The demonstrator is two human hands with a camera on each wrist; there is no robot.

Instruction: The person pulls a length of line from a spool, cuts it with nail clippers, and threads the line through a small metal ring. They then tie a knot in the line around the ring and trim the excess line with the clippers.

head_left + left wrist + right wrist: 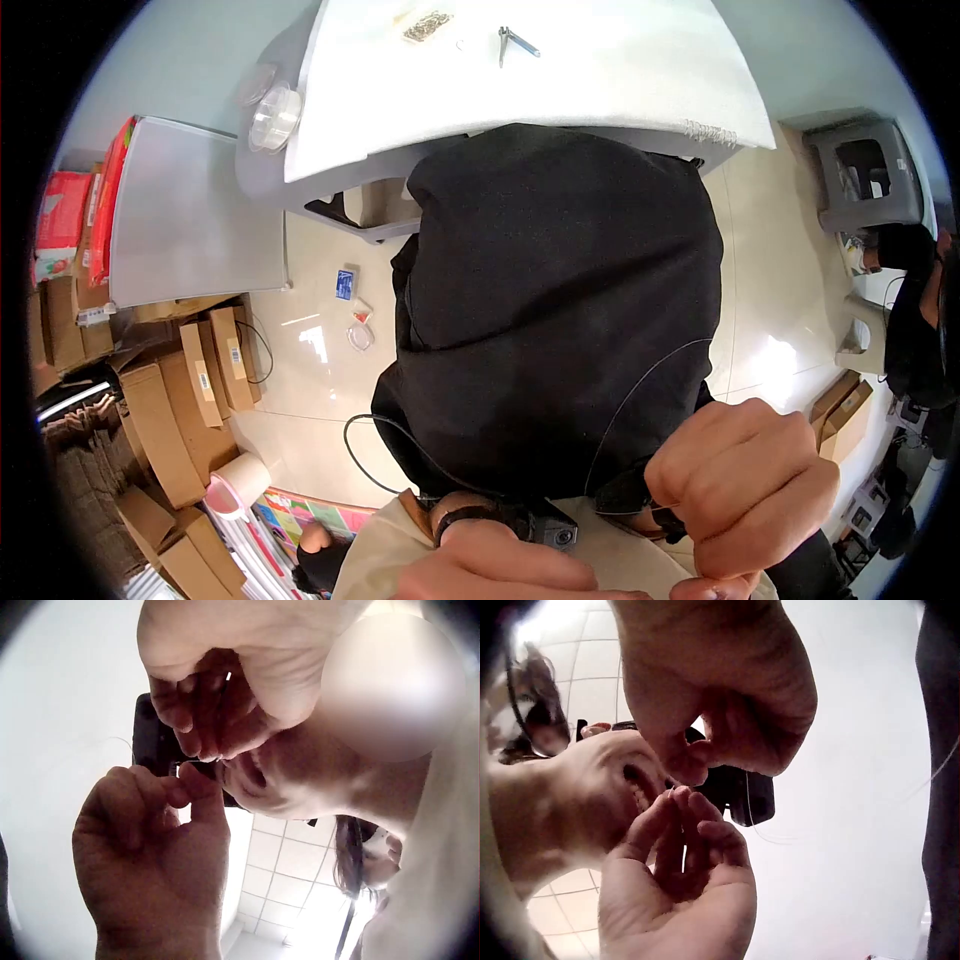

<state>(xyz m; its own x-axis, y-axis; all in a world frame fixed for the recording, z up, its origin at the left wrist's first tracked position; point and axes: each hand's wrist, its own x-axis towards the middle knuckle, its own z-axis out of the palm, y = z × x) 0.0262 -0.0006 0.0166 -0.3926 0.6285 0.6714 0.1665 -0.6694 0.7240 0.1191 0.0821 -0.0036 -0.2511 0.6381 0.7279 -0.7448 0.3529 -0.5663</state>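
Both hands are raised close together, fingertips nearly meeting in front of the face. My right hand (745, 480) has its fingers curled and pinches a fine clear thread (748, 796), whose length hangs from it and curves over the black cloth. My left hand (500, 572) is partly cut off at the head view's lower edge. Its thumb and fingertips pinch a small thin pale piece (671, 792), too small to make out. In the left wrist view the right hand's thumb tip lies just under the left fingertips.
A white-covered table (600, 90) ahead bears nail clippers (518, 44) and a pile of small gold-coloured pieces (428, 27). Black cloth (560, 260) covers the lap. Clear plastic tubs (275, 118) stand left, above cardboard boxes (165, 430). A grey stool (868, 180) stands right.
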